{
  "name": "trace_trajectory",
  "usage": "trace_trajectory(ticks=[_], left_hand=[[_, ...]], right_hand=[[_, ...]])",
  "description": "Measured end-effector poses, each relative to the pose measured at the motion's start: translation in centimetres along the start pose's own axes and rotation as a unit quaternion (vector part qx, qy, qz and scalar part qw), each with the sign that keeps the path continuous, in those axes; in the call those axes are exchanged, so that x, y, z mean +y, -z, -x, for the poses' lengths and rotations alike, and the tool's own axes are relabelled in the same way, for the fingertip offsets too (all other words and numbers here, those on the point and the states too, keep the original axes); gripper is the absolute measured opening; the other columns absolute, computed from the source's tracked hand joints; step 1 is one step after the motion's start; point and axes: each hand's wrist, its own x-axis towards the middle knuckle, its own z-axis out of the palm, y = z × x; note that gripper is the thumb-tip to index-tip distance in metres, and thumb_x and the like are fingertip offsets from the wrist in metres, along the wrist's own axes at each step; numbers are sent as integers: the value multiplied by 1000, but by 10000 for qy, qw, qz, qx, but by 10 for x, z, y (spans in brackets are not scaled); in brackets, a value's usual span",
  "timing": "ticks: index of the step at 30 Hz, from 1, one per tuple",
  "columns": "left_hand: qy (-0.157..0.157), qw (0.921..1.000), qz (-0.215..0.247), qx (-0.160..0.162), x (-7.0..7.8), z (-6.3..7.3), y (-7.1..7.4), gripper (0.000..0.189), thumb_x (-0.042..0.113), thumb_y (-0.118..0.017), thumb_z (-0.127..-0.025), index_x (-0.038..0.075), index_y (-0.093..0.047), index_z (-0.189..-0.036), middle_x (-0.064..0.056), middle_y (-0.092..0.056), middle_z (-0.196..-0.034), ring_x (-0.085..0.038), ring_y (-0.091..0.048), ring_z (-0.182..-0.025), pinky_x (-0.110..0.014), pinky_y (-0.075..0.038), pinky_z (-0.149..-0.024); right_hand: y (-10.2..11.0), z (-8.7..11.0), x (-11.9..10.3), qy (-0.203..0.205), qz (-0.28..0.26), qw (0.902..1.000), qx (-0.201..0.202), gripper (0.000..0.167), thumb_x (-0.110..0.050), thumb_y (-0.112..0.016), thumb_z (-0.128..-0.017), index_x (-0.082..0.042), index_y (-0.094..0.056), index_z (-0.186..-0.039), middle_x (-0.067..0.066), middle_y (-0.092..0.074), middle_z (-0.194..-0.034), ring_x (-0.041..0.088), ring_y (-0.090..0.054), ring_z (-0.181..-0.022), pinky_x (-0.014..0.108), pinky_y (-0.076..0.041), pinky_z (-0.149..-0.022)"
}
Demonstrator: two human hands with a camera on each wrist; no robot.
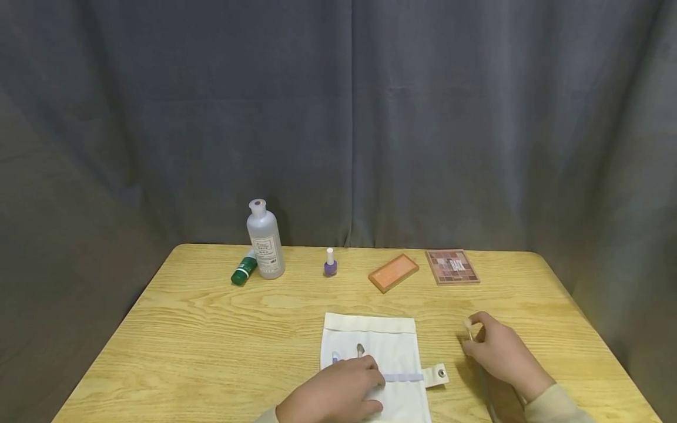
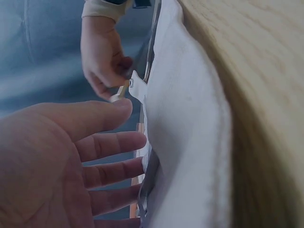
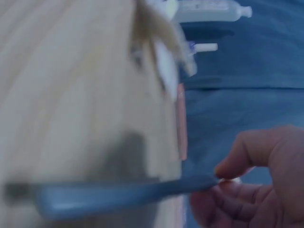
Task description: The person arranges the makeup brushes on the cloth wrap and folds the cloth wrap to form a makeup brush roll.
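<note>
A white cloth brush roll (image 1: 394, 346) lies flat on the table, with a lilac elastic band (image 1: 403, 378) across it and a snap tab (image 1: 436, 375) at its right side. Two small tips show above my left hand: a dark brush tip (image 1: 360, 349) and a pale one (image 1: 335, 356). My left hand (image 1: 338, 390) rests over the roll, fingers extended and touching it in the left wrist view. To the right of the roll, my right hand (image 1: 502, 352) pinches a makeup brush (image 3: 123, 194) near its pale head (image 1: 468, 324); its long handle is blurred.
Along the back stand a clear bottle (image 1: 266, 247) and a purple nail polish bottle (image 1: 330, 265). Beside the bottle lies a green tube (image 1: 244, 269). An orange palette (image 1: 394, 273) and a brownish eyeshadow palette (image 1: 453, 268) lie right of centre. A grey curtain (image 1: 349, 117) hangs behind.
</note>
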Motion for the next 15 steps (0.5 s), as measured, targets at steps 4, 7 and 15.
trace_trajectory(ticks=[4, 7, 15], left_hand=[[15, 10000, -47, -22, 0, 0, -1, 30, 40, -68, -95, 19, -73, -117, 10, -60, -113, -2, -57, -102, -21, -50, -88], [78, 9999, -79, -57, -1, -1, -3, 29, 40, -68, -95, 20, -73, -116, 11, -59, -111, -1, -56, -101, -20, -49, -88], [374, 9990, 106, -199, -2, -2, -4, 29, 39, -66, -96, 19, -72, -116, 9, -59, -111, -1, -58, -90, -21, -51, -82]], right_hand=[[5, 0, -17, 295, -478, 9982, 203, 57, -8, -62, -89, 2, -44, -142, 7, -55, -90, 17, -51, -65, 30, -43, -51], [8, -2, -31, 545, -1025, 9923, 443, 58, -4, -60, -90, -2, -43, -145, 7, -54, -92, 18, -55, -75, 29, -45, -55], [5, -12, -58, 1321, -2243, 9591, 1115, 54, 7, -55, -91, -4, -45, -143, 13, -53, -92, 13, -56, -70, 28, -48, -58]])
